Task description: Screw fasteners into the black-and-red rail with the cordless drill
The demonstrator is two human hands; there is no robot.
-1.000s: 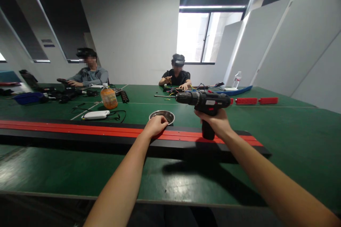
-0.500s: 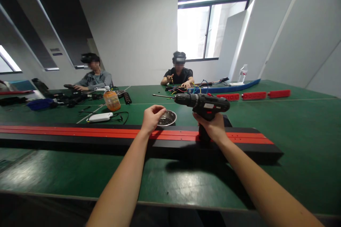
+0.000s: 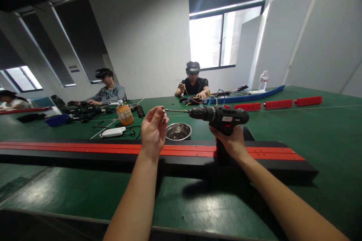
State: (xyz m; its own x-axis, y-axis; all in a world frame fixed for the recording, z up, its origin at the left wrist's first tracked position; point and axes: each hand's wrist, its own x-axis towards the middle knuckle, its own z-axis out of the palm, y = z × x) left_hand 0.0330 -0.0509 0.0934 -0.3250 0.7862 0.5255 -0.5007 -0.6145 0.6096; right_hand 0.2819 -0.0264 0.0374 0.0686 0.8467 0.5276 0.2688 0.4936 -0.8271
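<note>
My right hand [image 3: 233, 141] grips a black cordless drill [image 3: 217, 116] by its handle. The drill lies level, and its long bit [image 3: 178, 110] points left. At the bit's tip is my left hand [image 3: 153, 131], its thumb and fingers pinched together; what sits between them is too small to make out. Just right of that hand stands a metal bowl [image 3: 189, 128] with small dark screws [image 3: 178, 135] in it. Below both hands a long black bar with a red top strip [image 3: 113, 148] lies across the table, with small holes or screw heads along the strip.
On the green table [image 3: 181, 205] stand an orange drink bottle [image 3: 125, 113] and a white device [image 3: 113, 132] with cables. Red blocks [image 3: 278, 104] and a curved blue strip [image 3: 254, 97] lie farther back. Two co-workers [image 3: 195, 83] sit across; part of another person shows far left.
My left hand has risen from the bowl's edge to the tip of the drill bit, fingers pinched. My right hand still holds the drill level. The view has tilted and shifted slightly.
</note>
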